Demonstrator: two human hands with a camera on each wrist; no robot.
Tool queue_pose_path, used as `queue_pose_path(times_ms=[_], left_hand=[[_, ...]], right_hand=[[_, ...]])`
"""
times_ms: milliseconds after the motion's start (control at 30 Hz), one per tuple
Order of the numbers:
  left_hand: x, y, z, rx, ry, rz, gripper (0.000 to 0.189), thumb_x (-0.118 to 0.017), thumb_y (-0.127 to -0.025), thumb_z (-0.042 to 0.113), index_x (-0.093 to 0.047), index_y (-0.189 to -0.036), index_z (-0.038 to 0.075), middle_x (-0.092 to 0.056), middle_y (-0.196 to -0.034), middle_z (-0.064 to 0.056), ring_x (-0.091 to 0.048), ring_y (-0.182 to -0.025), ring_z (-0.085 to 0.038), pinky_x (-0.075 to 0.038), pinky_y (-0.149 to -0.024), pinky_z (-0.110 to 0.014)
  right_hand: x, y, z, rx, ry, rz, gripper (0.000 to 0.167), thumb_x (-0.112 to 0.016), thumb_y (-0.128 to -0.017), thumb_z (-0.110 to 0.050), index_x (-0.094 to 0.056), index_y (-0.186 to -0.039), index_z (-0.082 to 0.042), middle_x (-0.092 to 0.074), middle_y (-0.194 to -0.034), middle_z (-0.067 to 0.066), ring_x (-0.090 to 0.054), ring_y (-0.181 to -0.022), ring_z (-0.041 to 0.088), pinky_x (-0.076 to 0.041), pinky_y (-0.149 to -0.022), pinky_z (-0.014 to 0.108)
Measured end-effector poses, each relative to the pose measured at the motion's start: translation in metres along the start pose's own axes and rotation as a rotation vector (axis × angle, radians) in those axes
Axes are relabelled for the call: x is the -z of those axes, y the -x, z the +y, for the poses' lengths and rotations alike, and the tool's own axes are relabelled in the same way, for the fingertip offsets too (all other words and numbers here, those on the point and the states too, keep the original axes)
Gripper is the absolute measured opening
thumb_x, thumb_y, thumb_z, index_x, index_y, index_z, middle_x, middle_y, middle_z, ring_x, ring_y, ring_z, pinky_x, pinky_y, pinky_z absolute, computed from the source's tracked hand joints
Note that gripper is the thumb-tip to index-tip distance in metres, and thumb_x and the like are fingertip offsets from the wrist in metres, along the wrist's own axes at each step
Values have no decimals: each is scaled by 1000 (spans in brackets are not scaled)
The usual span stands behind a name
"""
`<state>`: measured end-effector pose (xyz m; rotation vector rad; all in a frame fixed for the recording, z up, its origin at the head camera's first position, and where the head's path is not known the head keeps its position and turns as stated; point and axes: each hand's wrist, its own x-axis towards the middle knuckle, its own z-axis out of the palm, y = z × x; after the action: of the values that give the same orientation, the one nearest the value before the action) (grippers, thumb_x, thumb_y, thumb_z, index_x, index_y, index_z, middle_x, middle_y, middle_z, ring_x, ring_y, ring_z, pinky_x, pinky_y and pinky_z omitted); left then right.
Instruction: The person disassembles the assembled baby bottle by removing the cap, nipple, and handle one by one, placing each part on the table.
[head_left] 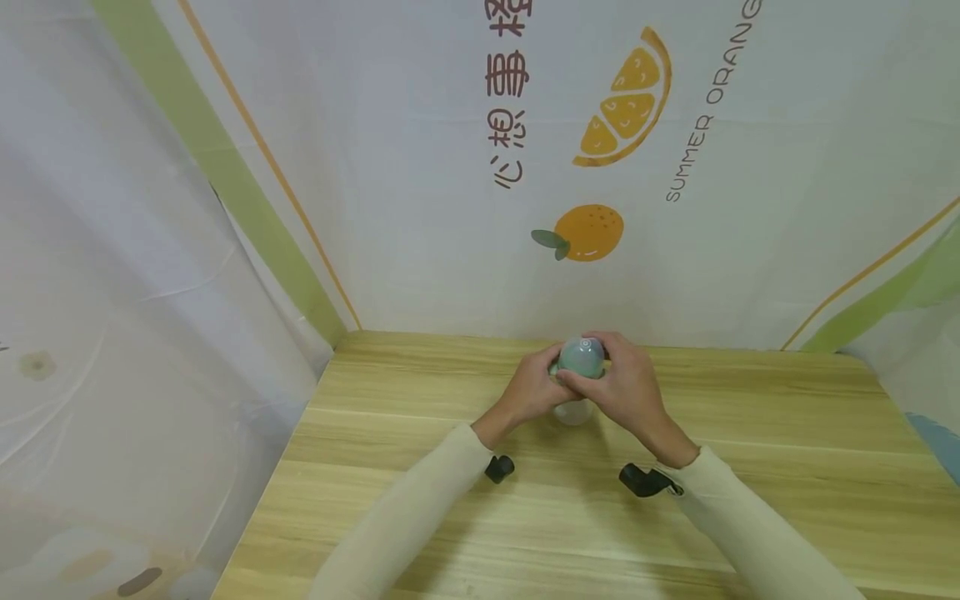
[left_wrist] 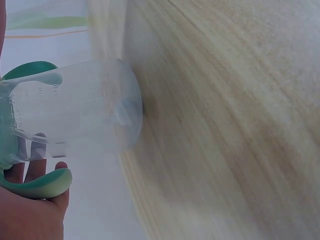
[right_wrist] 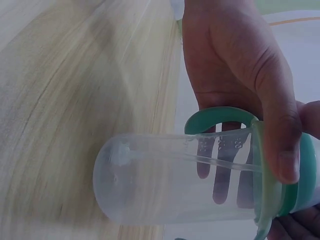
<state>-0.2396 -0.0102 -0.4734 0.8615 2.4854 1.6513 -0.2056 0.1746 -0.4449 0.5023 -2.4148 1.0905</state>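
Observation:
A clear baby bottle (head_left: 582, 357) with a rounded cap and a green collar stands between both hands near the table's back edge. My left hand (head_left: 534, 385) grips the collar from the left. From the right, my right hand (head_left: 630, 387) holds the same part, its thumb (right_wrist: 286, 150) laid across the collar and several fingers visible behind the clear body. Two curved green handles (left_wrist: 47, 186) stick out from the collar. Inside, a thin straw ends in a pale weight (right_wrist: 120, 152) by the base. The bottle looks drained of liquid, its base right at the wooden tabletop.
The wooden table (head_left: 420, 367) meets a white curtain (head_left: 420, 208) printed with oranges and lettering at its back edge. More cloth (head_left: 150, 333) hangs along the left side. Black wrist mounts (head_left: 645, 481) jut from below the cream sleeves.

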Motion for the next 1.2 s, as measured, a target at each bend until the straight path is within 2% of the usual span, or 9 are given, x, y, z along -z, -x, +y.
queue_pose_path(times_ms=[733,1200], left_hand=[[2,-2,-1,1,-37,-32,66,-89,-93,13,-62,-151,1,-73,-136,-14,-70,-119,-24,-56,-99,-31],[2,-2,-3,-17,-15,-37,66,-90,-93,12,-61,-153,2,-74,-135,-14,-70,-119,-24,-56,-99,-30]], right_hand=[[2,-2,-1,4,3,-25,57,-96,-86,-23,-70,-127,7,-75,-118,22,-73,-98,39,-58,-74,51],[3,-3,2,35,-3,-44,55,-97,-85,-21,-71,-127,5,-75,-118,21,-73,-97,37,-59,-73,50]])
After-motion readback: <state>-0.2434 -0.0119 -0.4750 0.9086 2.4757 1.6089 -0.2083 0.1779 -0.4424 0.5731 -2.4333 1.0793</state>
